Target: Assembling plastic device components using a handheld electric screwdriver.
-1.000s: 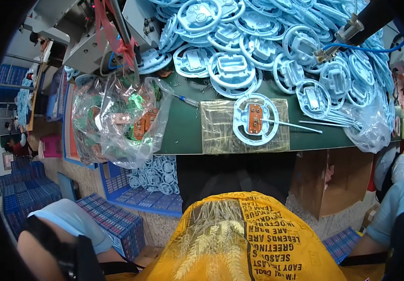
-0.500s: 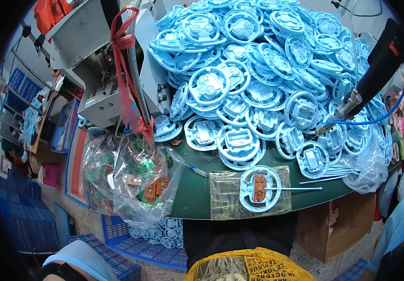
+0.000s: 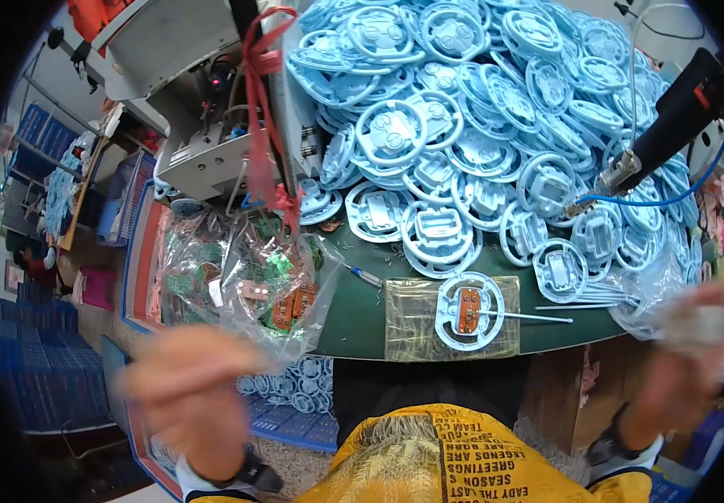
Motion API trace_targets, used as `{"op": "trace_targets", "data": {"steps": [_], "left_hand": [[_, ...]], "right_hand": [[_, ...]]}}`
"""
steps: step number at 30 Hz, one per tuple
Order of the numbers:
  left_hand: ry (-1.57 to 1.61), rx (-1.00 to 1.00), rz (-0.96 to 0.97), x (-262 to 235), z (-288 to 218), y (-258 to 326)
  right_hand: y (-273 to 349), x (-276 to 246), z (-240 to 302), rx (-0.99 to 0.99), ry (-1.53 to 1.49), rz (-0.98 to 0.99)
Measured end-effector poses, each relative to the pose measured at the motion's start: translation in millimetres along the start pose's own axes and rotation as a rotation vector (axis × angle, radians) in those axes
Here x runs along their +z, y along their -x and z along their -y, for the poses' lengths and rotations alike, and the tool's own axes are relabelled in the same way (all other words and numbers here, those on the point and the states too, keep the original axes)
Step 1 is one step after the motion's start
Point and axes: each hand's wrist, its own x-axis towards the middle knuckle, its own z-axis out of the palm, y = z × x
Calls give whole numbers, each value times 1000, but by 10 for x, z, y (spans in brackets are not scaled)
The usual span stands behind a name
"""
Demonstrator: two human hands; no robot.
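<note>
My left hand (image 3: 194, 390) is raised at the lower left, smeared by motion, nearest to a clear plastic bag (image 3: 316, 314) of circuit boards. At the lower right my right hand (image 3: 680, 360) is blurred too, beside another clear bag (image 3: 643, 306). A whitish patch shows near its fingers; I cannot tell whether it is held. Between the hands, a light blue toy steering wheel (image 3: 443, 314) lies on a tape-covered pad (image 3: 408, 331). An orange-brown circuit board (image 3: 468, 311) sits in its middle. One thin light blue stick (image 3: 538, 318) reaches from the board out to the right.
A large heap of light blue steering wheels (image 3: 391, 134) covers the back of the green table (image 3: 353, 310). A black-handled tool (image 3: 693, 96) with a blue hose hangs at the right. A grey machine (image 3: 211, 168) stands left. A screwdriver (image 3: 364, 275) lies by the pad.
Both my hands have come up into view from the lower corners. The view has shifted slightly. The wheel, circuit board and stick lie on the pad as before.
</note>
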Motion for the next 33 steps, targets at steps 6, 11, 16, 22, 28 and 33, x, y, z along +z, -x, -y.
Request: {"op": "trace_targets", "data": {"steps": [6, 11, 16, 22, 28, 33], "left_hand": [[718, -1035, 497, 869, 444, 911], [896, -1099, 505, 1030, 560, 1123], [962, -1111, 463, 991, 689, 1283], [782, -1099, 506, 769, 667, 1377], [630, -918, 211, 161, 600, 830], [-809, -193, 6, -813, 873, -98]], "right_hand": [[894, -210, -724, 862, -434, 1063], [1029, -117, -986, 312, -108, 1347], [1097, -174, -1109, -43, 60, 1497], [1039, -275, -1083, 151, 16, 1671], [783, -413, -983, 412, 154, 1360], [619, -579, -956, 453, 201, 1125]]}}
